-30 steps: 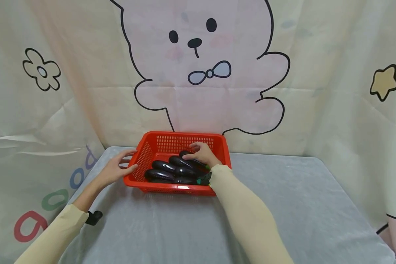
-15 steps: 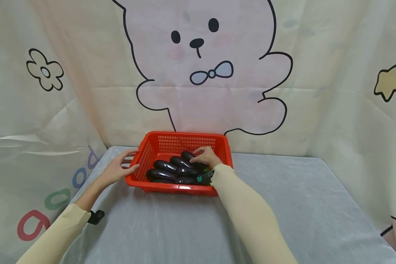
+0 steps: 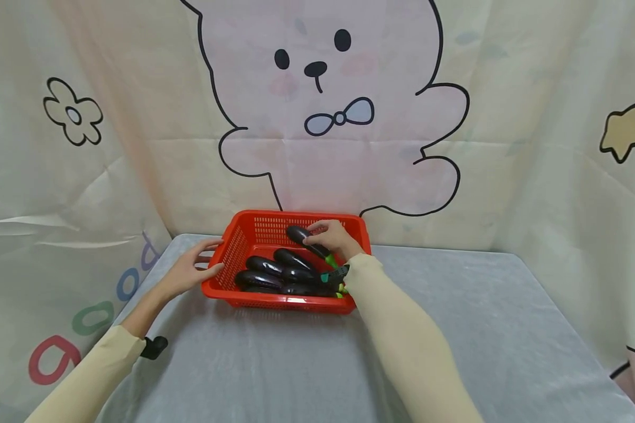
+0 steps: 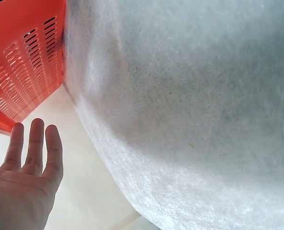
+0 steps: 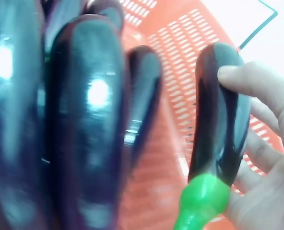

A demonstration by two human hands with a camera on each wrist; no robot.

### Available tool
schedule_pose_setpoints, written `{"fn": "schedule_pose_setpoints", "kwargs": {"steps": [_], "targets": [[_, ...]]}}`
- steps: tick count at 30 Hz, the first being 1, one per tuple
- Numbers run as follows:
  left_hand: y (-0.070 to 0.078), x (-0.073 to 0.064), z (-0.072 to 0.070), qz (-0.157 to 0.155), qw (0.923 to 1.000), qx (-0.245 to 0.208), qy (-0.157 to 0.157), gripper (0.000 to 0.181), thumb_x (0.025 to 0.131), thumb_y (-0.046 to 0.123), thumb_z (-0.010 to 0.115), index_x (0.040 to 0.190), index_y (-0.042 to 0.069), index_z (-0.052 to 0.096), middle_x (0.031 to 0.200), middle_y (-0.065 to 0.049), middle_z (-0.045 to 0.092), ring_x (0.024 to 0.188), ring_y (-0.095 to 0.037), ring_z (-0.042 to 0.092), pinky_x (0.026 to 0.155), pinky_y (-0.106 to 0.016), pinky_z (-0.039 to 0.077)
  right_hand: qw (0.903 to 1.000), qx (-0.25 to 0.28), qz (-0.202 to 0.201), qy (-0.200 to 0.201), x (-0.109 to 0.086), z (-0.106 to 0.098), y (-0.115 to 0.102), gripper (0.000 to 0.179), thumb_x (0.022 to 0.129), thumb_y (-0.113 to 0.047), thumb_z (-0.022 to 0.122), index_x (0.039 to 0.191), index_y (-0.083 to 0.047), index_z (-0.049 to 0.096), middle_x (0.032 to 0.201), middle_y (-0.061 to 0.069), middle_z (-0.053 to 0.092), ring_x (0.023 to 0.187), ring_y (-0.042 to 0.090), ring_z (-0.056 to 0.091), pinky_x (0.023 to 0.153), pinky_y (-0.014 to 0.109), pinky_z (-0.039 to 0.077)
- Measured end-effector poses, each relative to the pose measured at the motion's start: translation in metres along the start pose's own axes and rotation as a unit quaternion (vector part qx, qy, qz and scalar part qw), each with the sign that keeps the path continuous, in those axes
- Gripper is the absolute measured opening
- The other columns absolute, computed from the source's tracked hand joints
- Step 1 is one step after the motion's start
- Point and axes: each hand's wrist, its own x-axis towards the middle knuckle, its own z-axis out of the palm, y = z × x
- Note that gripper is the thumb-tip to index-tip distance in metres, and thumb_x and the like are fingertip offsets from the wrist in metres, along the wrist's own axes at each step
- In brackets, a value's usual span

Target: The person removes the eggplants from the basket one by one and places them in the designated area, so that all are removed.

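My right hand (image 3: 336,238) grips a dark purple eggplant (image 3: 298,235) with a bright green stem end, above the back right of the red basket (image 3: 280,302). In the right wrist view the thumb lies across the held eggplant (image 5: 216,115), the other fingers behind it. It is apart from several other glossy eggplants (image 3: 264,265), heaped towards the basket's front. My left hand (image 3: 187,270) is at the basket's left end, fingers spread and fairly straight. The left wrist view has its fingertips (image 4: 18,129) at the rim, the palm holding nothing.
A grey cloth-covered table (image 3: 286,364) carries the basket near its back edge. Behind it hangs a printed curtain (image 3: 338,164) with a cartoon bear; more curtain closes in both sides. The basket's walls are slotted and slope outwards.
My right hand has taken hold of the rearmost eggplant and lifted it up and away from the heap. The left hand stays at the basket's left end. The head view has shifted slightly.
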Motion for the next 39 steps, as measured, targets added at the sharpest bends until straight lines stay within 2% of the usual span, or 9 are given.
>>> {"fn": "schedule_pose_setpoints", "kwargs": {"steps": [4, 9, 18, 24, 29, 34, 39], "targets": [[-0.001, -0.001, 0.0, 0.0, 1.0, -0.009, -0.001, 0.069, 0.094, 0.024, 0.073, 0.153, 0.009, 0.041, 0.144, -0.026, 0.049, 0.117, -0.046, 0.058, 0.089, -0.056, 0.054, 0.9991, -0.001, -0.021, -0.037, -0.003, -0.017, -0.016, 0.044, 0.089, -0.014, 0.079, 0.129, -0.004, 0.067, 0.127, 0.018, 0.061, 0.107, 0.032, 0.06, 0.089, 0.041, 0.055], [-0.002, -0.001, -0.001, 0.0, 0.9997, -0.025, -0.006, 0.068, 0.095, 0.021, 0.071, 0.154, 0.008, 0.04, 0.144, -0.027, 0.048, 0.117, -0.048, 0.057, 0.087, -0.057, 0.054, 0.9961, -0.03, -0.048, -0.068, -0.006, -0.045, -0.033, 0.045, 0.09, -0.015, 0.079, 0.132, -0.005, 0.067, 0.13, 0.015, 0.063, 0.113, 0.031, 0.058, 0.095, 0.041, 0.052], [-0.002, -0.002, -0.001, 0.009, 0.9994, -0.032, -0.003, 0.065, 0.096, 0.022, 0.069, 0.153, 0.008, 0.04, 0.142, -0.028, 0.049, 0.112, -0.047, 0.059, 0.081, -0.053, 0.057, 0.9898, -0.05, -0.098, -0.091, -0.022, -0.094, -0.046, 0.047, 0.093, -0.019, 0.075, 0.136, -0.003, 0.063, 0.128, 0.015, 0.064, 0.109, 0.033, 0.062, 0.093, 0.045, 0.054], [-0.006, 0.0, -0.001, 0.01, 0.9994, -0.033, -0.006, 0.065, 0.098, 0.024, 0.068, 0.154, 0.009, 0.04, 0.142, -0.028, 0.05, 0.111, -0.046, 0.06, 0.081, -0.052, 0.057, 0.9911, -0.044, -0.101, -0.074, -0.04, -0.13, -0.043, 0.054, 0.094, -0.019, 0.073, 0.142, -0.001, 0.056, 0.135, 0.019, 0.056, 0.116, 0.036, 0.057, 0.098, 0.048, 0.049], [-0.007, 0.0, -0.002, 0.002, 0.9994, -0.033, -0.011, 0.065, 0.098, 0.025, 0.068, 0.155, 0.011, 0.039, 0.142, -0.028, 0.05, 0.11, -0.046, 0.06, 0.08, -0.053, 0.057, 0.9911, -0.05, -0.115, -0.044, -0.055, -0.155, -0.035, 0.05, 0.094, -0.019, 0.074, 0.14, -0.003, 0.059, 0.133, 0.017, 0.058, 0.116, 0.037, 0.058, 0.097, 0.048, 0.05], [-0.007, 0.0, -0.002, -0.002, 0.9993, -0.034, -0.014, 0.066, 0.098, 0.026, 0.067, 0.155, 0.011, 0.038, 0.143, -0.028, 0.049, 0.111, -0.046, 0.06, 0.08, -0.053, 0.057, 0.9883, -0.072, -0.13, -0.035, -0.071, -0.174, -0.018, 0.049, 0.094, -0.017, 0.074, 0.138, -0.001, 0.06, 0.133, 0.018, 0.058, 0.114, 0.038, 0.06, 0.091, 0.042, 0.053], [-0.005, 0.0, 0.0, -0.003, 0.9992, -0.036, -0.016, 0.066, 0.098, 0.027, 0.068, 0.155, 0.011, 0.038, 0.143, -0.029, 0.049, 0.11, -0.046, 0.06, 0.08, -0.052, 0.058, 0.9886, -0.072, -0.124, -0.046, -0.081, -0.189, 0.003, 0.05, 0.095, -0.014, 0.074, 0.139, 0.002, 0.058, 0.135, 0.021, 0.057, 0.113, 0.042, 0.061, 0.089, 0.04, 0.055]]}}
